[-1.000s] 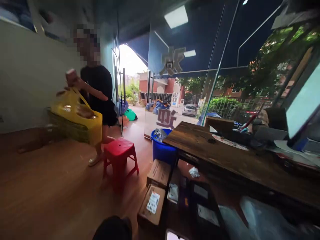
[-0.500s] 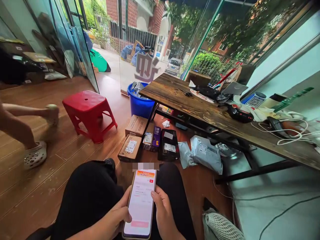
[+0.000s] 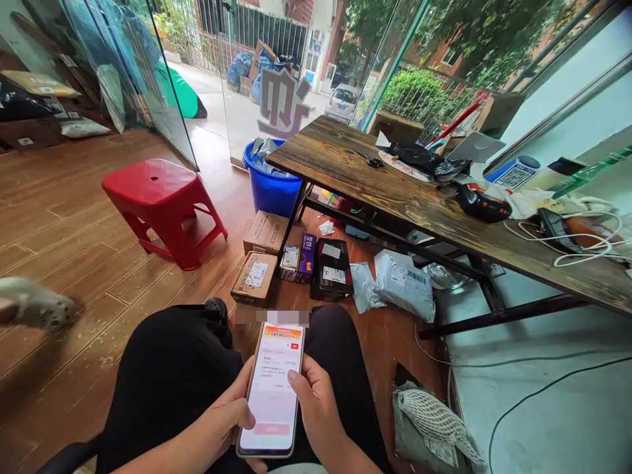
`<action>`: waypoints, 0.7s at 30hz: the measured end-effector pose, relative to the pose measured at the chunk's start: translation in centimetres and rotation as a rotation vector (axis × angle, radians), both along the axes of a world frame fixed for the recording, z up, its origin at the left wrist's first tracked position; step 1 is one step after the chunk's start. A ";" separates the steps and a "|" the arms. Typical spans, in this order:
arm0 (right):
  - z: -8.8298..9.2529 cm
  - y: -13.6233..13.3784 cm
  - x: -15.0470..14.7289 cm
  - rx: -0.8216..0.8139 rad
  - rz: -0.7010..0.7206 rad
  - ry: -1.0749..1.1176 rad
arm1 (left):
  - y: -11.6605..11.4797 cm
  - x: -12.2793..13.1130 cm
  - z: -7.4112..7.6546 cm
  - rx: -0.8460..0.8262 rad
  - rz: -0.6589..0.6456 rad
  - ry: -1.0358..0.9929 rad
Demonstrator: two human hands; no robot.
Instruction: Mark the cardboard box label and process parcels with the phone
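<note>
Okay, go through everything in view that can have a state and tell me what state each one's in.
Phone, screen lit, held in left hand and right hand.
Stool, upright, nobody on it.
Bucket, filled with crumpled wrappings.
Boxes, sealed.

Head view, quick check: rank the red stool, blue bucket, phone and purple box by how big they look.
1. red stool
2. phone, though it only looks this big because it is nearest the camera
3. blue bucket, partly hidden behind the table
4. purple box
</note>
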State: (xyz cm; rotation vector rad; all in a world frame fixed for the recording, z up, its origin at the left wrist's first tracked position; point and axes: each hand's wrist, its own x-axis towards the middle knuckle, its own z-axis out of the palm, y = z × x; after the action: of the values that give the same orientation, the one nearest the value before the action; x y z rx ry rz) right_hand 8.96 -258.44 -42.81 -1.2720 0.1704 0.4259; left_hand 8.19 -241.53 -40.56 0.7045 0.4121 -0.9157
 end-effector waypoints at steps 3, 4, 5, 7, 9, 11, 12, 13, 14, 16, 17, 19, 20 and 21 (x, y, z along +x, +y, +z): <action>0.0 -0.1 0.0 -0.072 0.013 -0.018 | 0.0 0.2 0.1 0.031 -0.023 0.006; 0.0 -0.1 0.0 -0.093 0.015 -0.019 | 0.0 0.2 0.3 0.048 -0.040 0.001; -0.1 -0.1 0.0 -0.111 0.019 -0.019 | 0.0 0.3 0.4 0.067 -0.057 -0.005; -0.1 -0.1 0.0 -0.138 0.019 -0.019 | 0.0 0.3 0.7 0.097 -0.076 -0.019; -0.1 0.0 0.0 -0.151 0.018 -0.019 | 0.0 0.3 1.0 0.114 -0.089 -0.027; 0.0 0.0 0.0 -0.141 0.014 -0.015 | 0.0 0.2 1.2 0.129 -0.093 -0.032; 0.0 0.0 0.0 -0.120 0.010 -0.009 | 0.0 0.2 1.2 0.135 -0.089 -0.035; 0.1 0.0 0.0 -0.092 0.006 -0.001 | 0.0 0.2 1.2 0.140 -0.082 -0.036; 0.1 0.0 -0.1 -0.060 0.002 0.010 | 0.0 0.1 1.2 0.142 -0.074 -0.035; 0.2 0.0 -0.1 0.000 -0.003 0.030 | 0.0 0.1 1.1 0.131 -0.064 -0.029; 0.3 0.0 -0.1 0.019 -0.004 0.037 | 0.1 0.2 1.1 0.116 -0.065 -0.026; 0.4 0.0 -0.1 0.035 -0.004 0.045 | 0.2 0.2 0.9 0.075 -0.071 -0.022; 0.4 0.1 0.0 0.039 -0.004 0.046 | 0.3 0.3 0.9 0.054 -0.074 -0.023; 0.5 0.1 0.0 0.040 -0.005 0.048 | 0.3 0.3 0.8 0.037 -0.075 -0.024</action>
State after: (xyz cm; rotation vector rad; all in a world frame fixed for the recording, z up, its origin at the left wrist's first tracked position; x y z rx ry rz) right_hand 8.93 -258.35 -42.34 -1.2225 0.2045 0.4541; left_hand 8.51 -241.19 -39.76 0.7682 0.3836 -0.9717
